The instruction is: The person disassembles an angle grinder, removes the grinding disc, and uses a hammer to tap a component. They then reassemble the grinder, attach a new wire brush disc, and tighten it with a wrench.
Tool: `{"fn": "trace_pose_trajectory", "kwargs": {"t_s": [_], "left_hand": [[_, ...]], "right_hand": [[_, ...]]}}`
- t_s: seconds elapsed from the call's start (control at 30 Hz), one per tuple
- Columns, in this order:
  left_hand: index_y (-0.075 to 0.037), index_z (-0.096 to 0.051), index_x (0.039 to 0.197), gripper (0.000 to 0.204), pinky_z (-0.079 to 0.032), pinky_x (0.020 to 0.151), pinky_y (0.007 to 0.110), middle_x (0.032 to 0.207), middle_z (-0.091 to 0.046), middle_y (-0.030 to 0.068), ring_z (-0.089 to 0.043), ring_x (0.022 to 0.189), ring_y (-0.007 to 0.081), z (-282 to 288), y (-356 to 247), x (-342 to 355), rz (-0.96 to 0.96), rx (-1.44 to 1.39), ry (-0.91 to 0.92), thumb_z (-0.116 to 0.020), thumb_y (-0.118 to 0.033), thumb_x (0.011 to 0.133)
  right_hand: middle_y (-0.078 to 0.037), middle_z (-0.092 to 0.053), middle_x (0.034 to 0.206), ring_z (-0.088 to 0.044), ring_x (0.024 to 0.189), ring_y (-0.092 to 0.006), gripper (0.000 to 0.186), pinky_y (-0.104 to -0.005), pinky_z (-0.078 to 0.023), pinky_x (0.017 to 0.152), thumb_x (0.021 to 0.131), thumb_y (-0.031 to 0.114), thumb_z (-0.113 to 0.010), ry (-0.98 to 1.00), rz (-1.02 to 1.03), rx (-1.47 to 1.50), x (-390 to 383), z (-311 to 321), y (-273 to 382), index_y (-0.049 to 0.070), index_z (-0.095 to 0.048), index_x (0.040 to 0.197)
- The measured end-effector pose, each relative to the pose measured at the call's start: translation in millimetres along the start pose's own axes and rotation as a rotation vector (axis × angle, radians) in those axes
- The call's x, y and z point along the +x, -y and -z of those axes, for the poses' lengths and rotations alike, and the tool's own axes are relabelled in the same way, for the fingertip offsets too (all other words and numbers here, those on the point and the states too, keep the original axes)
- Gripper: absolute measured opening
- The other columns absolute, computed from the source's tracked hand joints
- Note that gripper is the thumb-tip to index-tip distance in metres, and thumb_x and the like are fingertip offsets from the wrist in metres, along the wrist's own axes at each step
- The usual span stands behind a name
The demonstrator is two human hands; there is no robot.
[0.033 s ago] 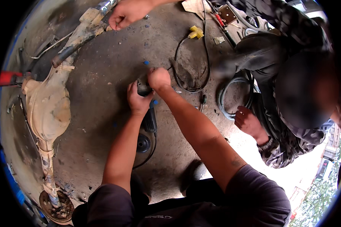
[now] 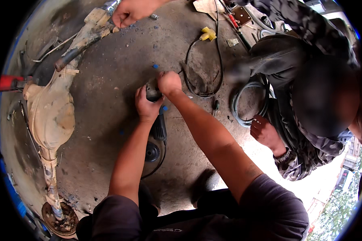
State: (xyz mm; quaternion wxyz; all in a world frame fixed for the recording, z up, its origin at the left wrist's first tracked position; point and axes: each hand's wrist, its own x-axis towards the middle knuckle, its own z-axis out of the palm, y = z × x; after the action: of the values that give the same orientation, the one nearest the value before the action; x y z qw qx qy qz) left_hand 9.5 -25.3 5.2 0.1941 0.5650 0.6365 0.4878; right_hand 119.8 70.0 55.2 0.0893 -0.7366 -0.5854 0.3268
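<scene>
Both my hands meet over the floor, around the head of an angle grinder (image 2: 159, 127) with a blue and black body. My left hand (image 2: 149, 106) is closed round a dark, rounded part (image 2: 152, 94) at that head, fingers on its left side and thumb at the right. Against its upper right side my right hand (image 2: 169, 83) is a closed fist; what its fingers grip is hidden. A black round disc (image 2: 151, 152) lies below the grinder, beside my left forearm, and the grinder's cord runs past it.
A muddy axle housing (image 2: 52, 114) stretches along the left. Another person's hand (image 2: 134, 11) is at its top end; that person crouches at right, their other hand (image 2: 266, 134) near a coiled grey hose (image 2: 245, 118). A yellow plug (image 2: 208, 34) with black cable and a screwdriver (image 2: 216, 105) lie on the floor.
The other person's upper hand has shifted slightly up and left, showing more of a small metal piece beside it. Their lower hand has moved slightly right. My hands have hardly moved.
</scene>
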Motion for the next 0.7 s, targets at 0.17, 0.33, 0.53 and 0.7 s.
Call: {"fn": "trace_pose_trajectory", "kwargs": {"t_s": [0.17, 0.33, 0.53, 0.7], "left_hand": [[0.003, -0.060, 0.128, 0.080, -0.049, 0.099, 0.051, 0.124, -0.061, 0.0230, -0.059, 0.115, 0.0437, -7.4, 10.1, -7.9, 0.002, 0.032, -0.003, -0.094, -0.020, 0.060], [0.004, -0.060, 0.128, 0.080, -0.049, 0.101, 0.052, 0.126, -0.061, 0.0238, -0.059, 0.116, 0.0450, -1.5, 3.6, -5.7, 0.059, 0.018, 0.047, -0.094, -0.020, 0.061], [0.005, -0.059, 0.129, 0.081, -0.048, 0.103, 0.052, 0.130, -0.059, 0.0245, -0.057, 0.120, 0.0451, -10.6, 1.8, -4.4, 0.044, 0.063, 0.009, -0.095, -0.021, 0.061], [0.005, -0.058, 0.130, 0.083, -0.048, 0.104, 0.052, 0.131, -0.059, 0.0250, -0.057, 0.121, 0.0446, -8.1, 4.4, -6.0, 0.051, 0.041, 0.020, -0.095, -0.022, 0.061]], "right_hand": [[-0.026, -0.071, 0.115, -0.067, 0.112, -0.0435, 0.040, -0.0495, -0.054, 0.097, 0.100, 0.030, -0.047, 0.054, 0.106, -0.129, 13.2, -1.4, -5.0, 0.003, -0.076, 0.105], [-0.028, -0.071, 0.112, -0.069, 0.108, -0.0428, 0.043, -0.0490, -0.056, 0.095, 0.099, 0.030, -0.048, 0.052, -0.057, 0.016, 6.1, 2.6, 5.8, -0.003, -0.076, 0.101], [-0.030, -0.072, 0.103, -0.070, 0.101, -0.0445, 0.050, -0.0505, -0.056, 0.092, 0.101, 0.036, -0.046, -0.044, 0.042, 0.045, 0.5, 9.8, -2.9, -0.004, -0.076, 0.092], [-0.030, -0.071, 0.098, -0.069, 0.099, -0.0457, 0.051, -0.0515, -0.055, 0.091, 0.101, 0.034, -0.045, -0.103, 0.092, 0.028, 3.7, -4.3, -7.8, -0.004, -0.075, 0.089]]}}
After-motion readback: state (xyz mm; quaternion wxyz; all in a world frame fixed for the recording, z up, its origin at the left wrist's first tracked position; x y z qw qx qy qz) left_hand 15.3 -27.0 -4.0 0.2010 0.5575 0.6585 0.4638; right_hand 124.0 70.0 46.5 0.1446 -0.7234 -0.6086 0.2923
